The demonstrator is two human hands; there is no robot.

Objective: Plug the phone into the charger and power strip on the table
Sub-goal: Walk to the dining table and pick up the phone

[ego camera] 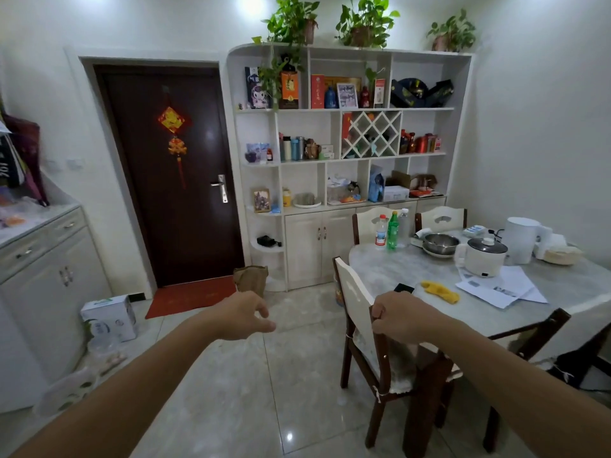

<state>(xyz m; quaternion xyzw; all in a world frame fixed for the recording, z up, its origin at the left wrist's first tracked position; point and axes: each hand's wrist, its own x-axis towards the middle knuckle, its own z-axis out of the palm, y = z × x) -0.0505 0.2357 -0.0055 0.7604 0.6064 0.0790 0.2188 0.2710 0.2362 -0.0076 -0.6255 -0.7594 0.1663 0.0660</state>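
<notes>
A dark phone [404, 287] lies flat near the front left edge of the marble table [380, 269], partly hidden behind my right hand. A white power strip [475, 230] with a dark cable sits at the far side of the table, beside a tall white appliance. My right hand [401, 317] hangs over the back of a chair, fingers curled with nothing in them, just short of the phone. My left hand [243, 315] is out over the floor, fingers loosely apart and holding nothing. I cannot make out a charger.
A cream chair [355, 299] stands between me and the table. On the table are a yellow cloth [441, 291], papers [499, 287], a white electric pot [484, 256], steel bowls [439, 244] and bottles [392, 230]. A dark door [172, 173], shelving and floor boxes lie left.
</notes>
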